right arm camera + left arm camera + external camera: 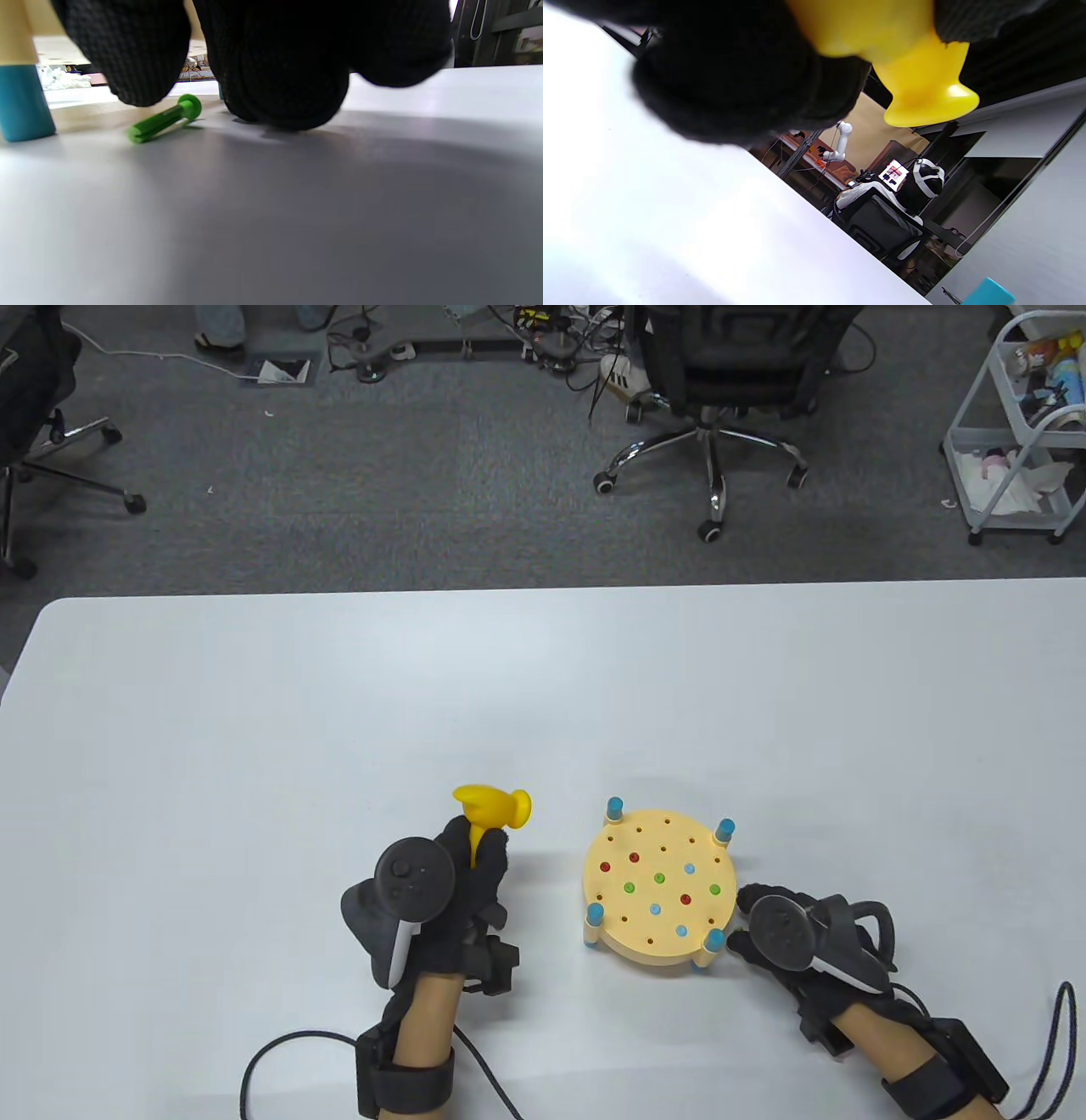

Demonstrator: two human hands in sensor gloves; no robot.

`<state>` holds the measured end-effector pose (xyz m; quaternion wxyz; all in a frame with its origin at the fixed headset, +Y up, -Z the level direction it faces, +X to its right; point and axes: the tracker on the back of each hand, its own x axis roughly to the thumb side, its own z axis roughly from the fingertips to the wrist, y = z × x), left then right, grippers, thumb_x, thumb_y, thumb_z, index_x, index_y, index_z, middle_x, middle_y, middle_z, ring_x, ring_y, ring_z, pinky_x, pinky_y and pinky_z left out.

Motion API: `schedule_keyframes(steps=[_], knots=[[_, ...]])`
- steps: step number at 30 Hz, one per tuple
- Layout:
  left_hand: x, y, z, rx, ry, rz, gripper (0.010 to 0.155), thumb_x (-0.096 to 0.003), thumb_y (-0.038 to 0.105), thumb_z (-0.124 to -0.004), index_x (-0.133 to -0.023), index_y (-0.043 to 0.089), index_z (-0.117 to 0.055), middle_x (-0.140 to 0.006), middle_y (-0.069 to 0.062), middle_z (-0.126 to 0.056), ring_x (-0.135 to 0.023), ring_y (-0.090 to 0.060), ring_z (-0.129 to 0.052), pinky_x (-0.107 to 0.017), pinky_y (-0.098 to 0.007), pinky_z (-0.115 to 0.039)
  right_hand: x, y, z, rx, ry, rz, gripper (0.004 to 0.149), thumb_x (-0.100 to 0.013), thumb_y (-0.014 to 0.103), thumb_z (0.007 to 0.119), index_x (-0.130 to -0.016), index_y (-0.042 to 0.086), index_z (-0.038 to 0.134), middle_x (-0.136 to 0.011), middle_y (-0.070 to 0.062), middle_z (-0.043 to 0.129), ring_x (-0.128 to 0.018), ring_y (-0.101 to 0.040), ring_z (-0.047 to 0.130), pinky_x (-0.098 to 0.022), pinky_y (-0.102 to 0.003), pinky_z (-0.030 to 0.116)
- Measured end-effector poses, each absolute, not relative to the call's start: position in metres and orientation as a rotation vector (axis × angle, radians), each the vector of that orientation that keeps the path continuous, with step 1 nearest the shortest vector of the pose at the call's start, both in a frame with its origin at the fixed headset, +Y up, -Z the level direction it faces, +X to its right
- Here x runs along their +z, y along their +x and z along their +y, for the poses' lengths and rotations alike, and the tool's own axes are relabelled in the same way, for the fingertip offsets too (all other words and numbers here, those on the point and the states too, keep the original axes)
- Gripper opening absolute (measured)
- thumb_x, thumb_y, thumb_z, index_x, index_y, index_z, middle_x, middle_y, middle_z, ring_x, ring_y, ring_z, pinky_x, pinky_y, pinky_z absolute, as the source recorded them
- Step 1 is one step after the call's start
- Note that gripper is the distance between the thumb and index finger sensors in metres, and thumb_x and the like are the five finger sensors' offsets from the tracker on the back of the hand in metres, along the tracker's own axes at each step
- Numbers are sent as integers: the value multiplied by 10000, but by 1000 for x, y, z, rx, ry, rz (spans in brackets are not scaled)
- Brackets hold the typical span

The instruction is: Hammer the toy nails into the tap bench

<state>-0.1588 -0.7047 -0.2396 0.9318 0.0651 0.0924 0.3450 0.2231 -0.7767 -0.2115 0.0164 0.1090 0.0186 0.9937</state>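
Observation:
A round pale-yellow tap bench point(657, 891) on blue-tipped legs stands on the white table, with several red, green and blue nails sunk in its top. My left hand point(462, 882) grips the handle of a yellow toy hammer point(494, 808), held upright left of the bench; its head shows in the left wrist view point(920, 84). My right hand point(764, 929) rests on the table against the bench's right side. In the right wrist view a loose green nail point(165, 118) lies on the table by a blue bench leg point(21, 101), just under my fingers point(280, 76), which do not hold it.
The white table point(339, 712) stretches back and left. Beyond its far edge are office chairs point(721, 381) and a cart point(1018, 432) on grey carpet. Cables trail from both wrists near the table's front edge.

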Motion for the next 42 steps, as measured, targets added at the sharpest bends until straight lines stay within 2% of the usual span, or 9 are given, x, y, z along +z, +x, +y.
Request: schedule_keyframes(steps=[14, 19, 26, 28, 30, 32, 35, 37, 42], knots=[[-241, -155, -708, 668, 131, 170, 636, -363, 573, -675, -825, 165, -829, -472, -121, -1016, -184, -253, -1010, -157, -362, -812, -208, 214, -777, 3228, 231, 107, 554, -376, 401, 819, -868, 150, 774, -639, -17, 939, -344, -93, 988, -313, -305, 870], [-240, -153, -710, 659, 127, 166, 636, -363, 574, -674, -823, 164, -830, -470, -121, -1016, -182, -252, -1011, -156, -361, -812, -204, 206, -779, 3267, 292, 91, 549, -391, 341, 804, -879, 93, 768, -648, -72, 931, -305, -74, 966, -299, -312, 874], [-240, -151, -709, 650, 132, 147, 637, -363, 574, -673, -823, 163, -830, -469, -120, -1016, -180, -251, -1011, -156, -360, -812, -207, 215, -780, 3193, 247, 131, 590, -397, 348, 768, -905, 49, 736, -636, -83, 920, -272, -48, 923, -303, -308, 875], [-240, -151, -709, 652, 134, 141, 638, -364, 574, -674, -825, 161, -829, -470, -121, -1016, -181, -252, -1011, -156, -360, -812, -209, 222, -781, 3123, 229, 146, 562, -403, 341, 745, -900, 79, 747, -626, -91, 919, -271, -56, 913, -307, -316, 869], [-240, -151, -709, 656, 137, 136, 638, -364, 574, -674, -824, 161, -829, -469, -122, -1016, -180, -252, -1011, -156, -361, -812, -214, 233, -778, 3072, 167, 147, 461, -408, 340, 732, -832, 174, 803, -614, -95, 923, -267, -60, 908, -307, -322, 865], [-240, -151, -709, 659, 141, 128, 638, -364, 574, -673, -824, 162, -829, -469, -122, -1016, -181, -252, -1011, -156, -360, -812, -218, 245, -775, 2995, 139, 196, 437, -407, 350, 723, -805, 192, 815, -610, -78, 919, -269, -54, 909, -311, -315, 866], [-239, -148, -708, 656, 146, 109, 638, -364, 575, -673, -824, 162, -830, -469, -121, -1017, -180, -252, -1011, -156, -360, -812, -221, 262, -761, 2824, 83, 145, 419, -407, 365, 716, -778, 192, 807, -598, -59, 922, -261, -49, 916, -303, -307, 868], [-238, -144, -707, 646, 167, 84, 638, -364, 573, -675, -823, 160, -831, -467, -123, -1017, -178, -252, -1011, -155, -360, -812, -220, 269, -743, 2686, 62, 19, 417, -398, 377, 744, -760, 183, 818, -575, -46, 937, -243, -46, 928, -287, -303, 875], [-235, -130, -701, 570, 201, 15, 630, -359, 580, -680, -801, 163, -846, -443, -114, -1025, -146, -239, -1015, -125, -349, -817, -223, 244, -694, 2614, 192, -223, 413, -398, 370, 765, -762, 181, 820, -583, -44, 944, -252, -55, 947, -287, -305, 878]])
